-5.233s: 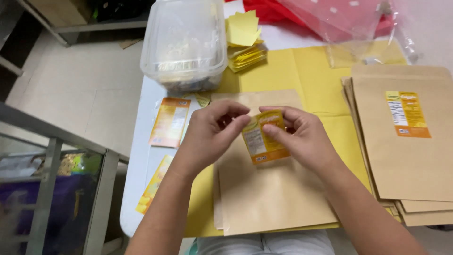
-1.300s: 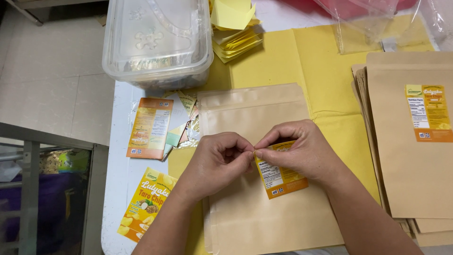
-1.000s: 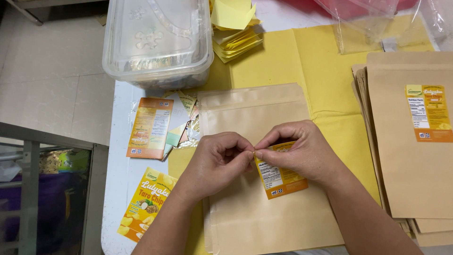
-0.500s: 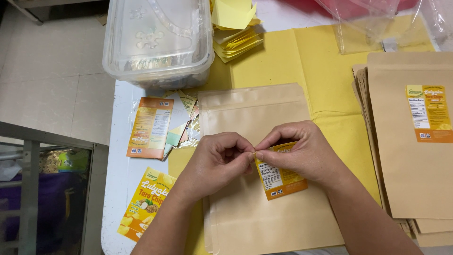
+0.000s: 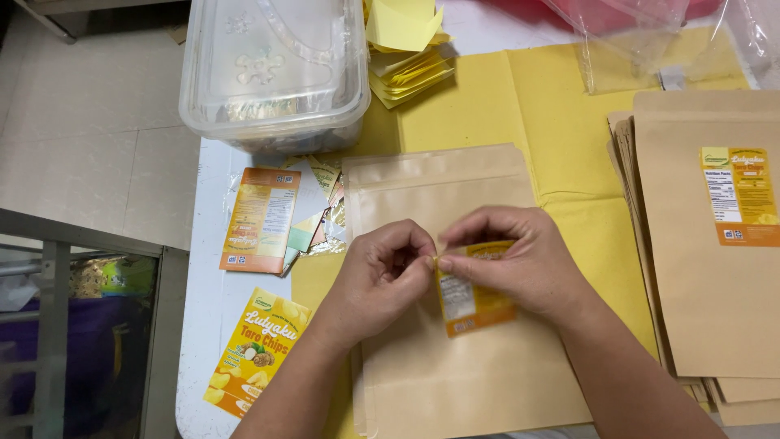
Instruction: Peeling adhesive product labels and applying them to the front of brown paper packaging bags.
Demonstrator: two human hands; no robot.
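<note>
Your left hand [image 5: 382, 272] and right hand [image 5: 520, 260] meet mid-frame over the paper pouch [image 5: 455, 366], pinching a label [image 5: 471, 293]. The plastic tub [image 5: 272, 73] sits upper left; a pouch stack [image 5: 715, 268] lies at right.

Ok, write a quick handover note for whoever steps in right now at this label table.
Left hand and right hand pinch the top corner of a small orange label over the top kraft pouch.
That pouch shows no label; its stack lies on the yellow sheet.
Done: a labelled kraft pouch tops the right-hand pile.
Left: this label is not yet stuck down.
Spare labels lie at the left, by the clear lidded tub.
</note>
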